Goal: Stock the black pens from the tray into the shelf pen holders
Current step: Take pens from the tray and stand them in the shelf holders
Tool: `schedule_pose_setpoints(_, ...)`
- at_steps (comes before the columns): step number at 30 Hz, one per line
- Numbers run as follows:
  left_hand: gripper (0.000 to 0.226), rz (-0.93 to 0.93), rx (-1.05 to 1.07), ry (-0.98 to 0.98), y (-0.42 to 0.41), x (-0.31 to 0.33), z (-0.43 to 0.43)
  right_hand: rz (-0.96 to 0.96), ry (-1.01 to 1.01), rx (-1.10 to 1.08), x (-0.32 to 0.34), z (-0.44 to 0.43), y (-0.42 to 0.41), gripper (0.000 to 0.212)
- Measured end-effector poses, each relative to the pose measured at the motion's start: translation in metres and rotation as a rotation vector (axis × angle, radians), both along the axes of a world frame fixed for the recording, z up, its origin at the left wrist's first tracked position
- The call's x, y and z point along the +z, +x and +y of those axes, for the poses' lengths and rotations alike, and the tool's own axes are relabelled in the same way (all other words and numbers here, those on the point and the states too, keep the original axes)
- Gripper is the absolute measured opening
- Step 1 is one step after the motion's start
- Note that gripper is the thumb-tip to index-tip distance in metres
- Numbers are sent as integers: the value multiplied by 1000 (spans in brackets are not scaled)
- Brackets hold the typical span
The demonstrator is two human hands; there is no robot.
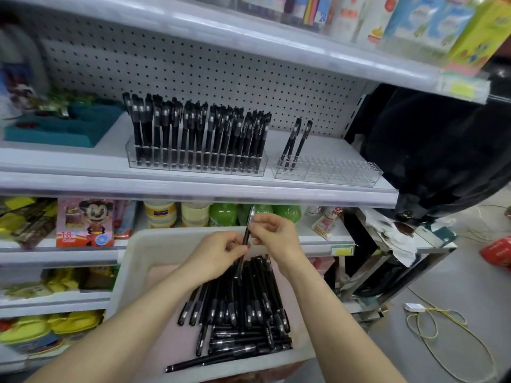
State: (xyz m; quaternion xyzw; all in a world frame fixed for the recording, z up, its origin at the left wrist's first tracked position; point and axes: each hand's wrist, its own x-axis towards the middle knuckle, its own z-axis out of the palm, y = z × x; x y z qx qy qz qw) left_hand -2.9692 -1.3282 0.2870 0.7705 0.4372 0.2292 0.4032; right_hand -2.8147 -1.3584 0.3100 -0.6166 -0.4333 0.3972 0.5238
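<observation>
A white tray (143, 244) in front of me holds a heap of several black pens (243, 308). Above the heap, my left hand (213, 255) and my right hand (276, 236) both pinch one black pen (247, 233), held nearly upright with its tip toward the shelf. On the middle shelf a clear pen holder (193, 161) stands full of several black pens. To its right a second clear pen holder (331, 172) contains two black pens (296, 143) at its left end, and its other slots stand bare.
A teal organiser (58, 131) sits at the shelf's left. Packaged goods and green bottles (224, 214) fill the lower shelves. A dark bag (431, 150) hangs beside the shelf's right end. A yellow cable (442, 333) lies on the floor at the right.
</observation>
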Motion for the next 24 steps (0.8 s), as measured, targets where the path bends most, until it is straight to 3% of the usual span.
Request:
schedule_pose_setpoints(6, 9, -6, 3, 153, 29, 34, 18, -12, 59, 86, 33, 9, 28, 7)
schedule_pose_setpoints(10, 17, 54, 31, 333, 59, 61, 38, -40, 108, 21, 61, 24, 65, 10)
schedule_pose_setpoints(17, 55, 278, 41, 760, 103, 87, 88, -311, 311, -260, 118, 60, 143, 9)
schedule_pose_setpoints(20, 81, 394, 0, 853, 116, 84, 102, -405, 398, -338, 133, 82, 160, 18)
schedule_pose_setpoints(24, 89, 428, 5, 948, 129, 75, 111, -504, 429, -362, 136, 110, 173, 6)
